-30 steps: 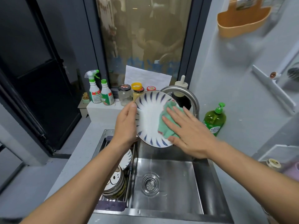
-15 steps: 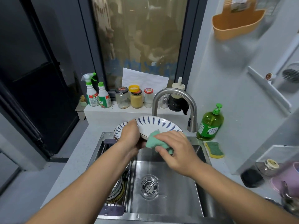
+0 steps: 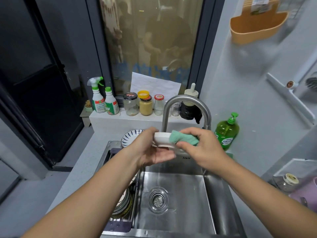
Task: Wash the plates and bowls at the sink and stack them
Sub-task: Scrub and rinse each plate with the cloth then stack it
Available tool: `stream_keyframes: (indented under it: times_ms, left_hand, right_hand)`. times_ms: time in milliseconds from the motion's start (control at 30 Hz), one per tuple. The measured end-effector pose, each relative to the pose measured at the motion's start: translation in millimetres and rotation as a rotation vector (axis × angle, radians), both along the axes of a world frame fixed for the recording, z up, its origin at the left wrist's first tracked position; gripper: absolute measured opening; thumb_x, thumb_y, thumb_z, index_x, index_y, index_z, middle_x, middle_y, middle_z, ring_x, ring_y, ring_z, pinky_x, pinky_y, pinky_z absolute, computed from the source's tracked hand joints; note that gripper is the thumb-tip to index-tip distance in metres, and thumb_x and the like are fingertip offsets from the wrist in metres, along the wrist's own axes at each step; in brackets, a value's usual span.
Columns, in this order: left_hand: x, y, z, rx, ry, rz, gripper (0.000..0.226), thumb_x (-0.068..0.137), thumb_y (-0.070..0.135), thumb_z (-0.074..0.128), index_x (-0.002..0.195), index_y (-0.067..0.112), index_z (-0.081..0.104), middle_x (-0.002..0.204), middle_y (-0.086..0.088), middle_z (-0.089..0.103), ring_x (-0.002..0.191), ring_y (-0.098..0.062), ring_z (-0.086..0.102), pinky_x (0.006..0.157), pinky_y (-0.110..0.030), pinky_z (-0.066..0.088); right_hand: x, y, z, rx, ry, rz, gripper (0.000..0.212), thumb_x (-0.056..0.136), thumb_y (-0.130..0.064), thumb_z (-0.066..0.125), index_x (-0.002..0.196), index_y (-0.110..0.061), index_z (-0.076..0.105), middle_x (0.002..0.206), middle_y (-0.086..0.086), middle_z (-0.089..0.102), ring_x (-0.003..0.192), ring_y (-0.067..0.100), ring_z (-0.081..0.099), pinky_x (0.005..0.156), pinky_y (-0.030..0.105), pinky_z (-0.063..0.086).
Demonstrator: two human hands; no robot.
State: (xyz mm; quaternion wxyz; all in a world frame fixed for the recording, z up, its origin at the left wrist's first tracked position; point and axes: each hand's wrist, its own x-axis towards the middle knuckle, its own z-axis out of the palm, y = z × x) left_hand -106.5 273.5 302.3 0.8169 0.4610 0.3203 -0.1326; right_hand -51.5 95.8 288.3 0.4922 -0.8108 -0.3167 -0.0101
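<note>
Head view (the only one supplied). Left hand (image 3: 151, 150) cupped under a small white bowl (image 3: 162, 138), thumb hooked over the near-left rim, fingers curled beneath the foot. Bowl upright, held above the far edge of the sink (image 3: 180, 182), just in front of the faucet (image 3: 186, 103). Right hand (image 3: 204, 148) clenched on a green cloth (image 3: 182, 139), pressing it to the bowl's right rim. No running water visible at the spout (cannot tell for certain). Blue-striped plate (image 3: 131, 137) lying on the counter at the far-left corner of the sink. Stacked dishes (image 3: 122, 201) in the rack along the left side of the basin, presumably awaiting washing. Judged step: wiping the bowl, with much of the task probably ahead. To do well: keep the left grip firm under the foot (likely slippery); turn the bowl against the cloth rather than chasing round it; cover rim, inside, then underside; stay over the basin to catch any slip; rinse before stacking near the striped plate.
</note>
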Motion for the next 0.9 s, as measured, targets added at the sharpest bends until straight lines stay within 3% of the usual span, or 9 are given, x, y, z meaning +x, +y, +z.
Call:
stream_keyframes:
  times_ms: [100, 167, 267, 367, 500, 567, 700, 800, 900]
  left_hand:
    - [-3, 8, -21, 0.458, -0.037, -0.243, 0.077, 0.088, 0.085, 0.039, 0.129, 0.02, 0.048, 0.109, -0.011, 0.06, 0.096, -0.029, 0.065, 0.079, -0.045, 0.058]
    - [-6, 10, -35, 0.646, -0.172, -0.252, 0.087, 0.076, 0.089, 0.055, 0.136, 0.028, 0.04, 0.132, -0.003, 0.054, 0.117, -0.023, 0.057, 0.094, -0.043, 0.048]
    - [-6, 16, -49, 0.639, -0.457, -0.153, 0.065, 0.079, 0.041, 0.088, 0.129, 0.02, 0.054, 0.125, -0.003, 0.07, 0.111, -0.019, 0.07, 0.088, -0.031, 0.057]
    - [-7, 19, -53, 0.415, -0.589, -0.06, 0.054, 0.069, 0.014, 0.09, 0.119, 0.011, 0.069, 0.112, -0.012, 0.078, 0.103, -0.03, 0.075, 0.08, -0.035, 0.061]
    - [-9, 10, -50, 0.341, -0.622, 0.01, 0.056, 0.069, 0.008, 0.086, 0.122, 0.006, 0.068, 0.112, -0.017, 0.077, 0.104, -0.035, 0.074, 0.085, -0.041, 0.062]
    - [-9, 5, -44, 0.375, -0.636, 0.008, 0.055, 0.068, 0.006, 0.089, 0.12, 0.008, 0.07, 0.11, -0.014, 0.078, 0.102, -0.032, 0.075, 0.081, -0.036, 0.062]
    - [-7, 2, -34, 0.487, -0.668, -0.03, 0.051, 0.067, 0.01, 0.089, 0.115, 0.01, 0.072, 0.105, -0.009, 0.079, 0.092, -0.021, 0.075, 0.077, -0.032, 0.06]
    - [-3, -1, -30, 0.575, -0.678, -0.036, 0.044, 0.071, 0.003, 0.091, 0.11, 0.009, 0.072, 0.098, -0.003, 0.08, 0.084, -0.013, 0.072, 0.075, -0.029, 0.058]
    - [-1, -6, -29, 0.61, -0.711, -0.084, 0.033, 0.076, -0.002, 0.088, 0.103, 0.004, 0.071, 0.087, 0.001, 0.074, 0.076, -0.008, 0.063, 0.07, -0.022, 0.053]
  right_hand:
    - [8, -9, 7, 0.139, 0.168, -0.063, 0.025, 0.08, -0.006, 0.08, 0.089, -0.028, 0.073, 0.085, 0.0, 0.077, 0.073, 0.011, 0.068, 0.072, 0.031, 0.057]
    - [12, -16, 13, 0.339, 0.372, -0.037, 0.023, 0.08, -0.001, 0.076, 0.095, -0.018, 0.073, 0.086, 0.006, 0.077, 0.072, 0.015, 0.07, 0.069, 0.032, 0.06]
    - [18, -21, 14, 0.606, 0.707, 0.029, 0.034, 0.074, -0.007, 0.069, 0.108, -0.001, 0.069, 0.085, 0.011, 0.076, 0.069, 0.017, 0.071, 0.065, 0.026, 0.059]
    - [20, -24, 14, 0.656, 0.799, 0.052, 0.039, 0.078, -0.009, 0.066, 0.116, 0.002, 0.066, 0.093, 0.014, 0.076, 0.077, 0.021, 0.072, 0.071, 0.028, 0.059]
    - [14, -13, 9, 0.481, 0.467, -0.141, 0.02, 0.097, -0.01, 0.058, 0.112, -0.018, 0.07, 0.1, 0.002, 0.076, 0.085, 0.011, 0.07, 0.074, 0.023, 0.056]
    - [11, -7, 6, 0.37, 0.192, -0.205, 0.022, 0.102, -0.021, 0.053, 0.115, -0.031, 0.067, 0.115, -0.006, 0.072, 0.104, 0.006, 0.066, 0.09, 0.025, 0.052]
    - [12, -5, -1, -0.089, -0.319, -0.15, 0.051, 0.101, -0.039, 0.033, 0.147, -0.019, 0.046, 0.15, -0.005, 0.045, 0.14, 0.013, 0.038, 0.116, 0.036, 0.029]
    - [10, 2, 5, -0.284, -0.417, -0.08, 0.061, 0.1, -0.046, 0.023, 0.154, -0.019, 0.034, 0.161, -0.006, 0.029, 0.148, 0.014, 0.021, 0.12, 0.042, 0.018]
    - [5, 11, 7, -0.381, -0.557, 0.022, 0.059, 0.101, -0.041, 0.024, 0.153, -0.016, 0.037, 0.161, -0.003, 0.03, 0.15, 0.019, 0.019, 0.121, 0.049, 0.014]
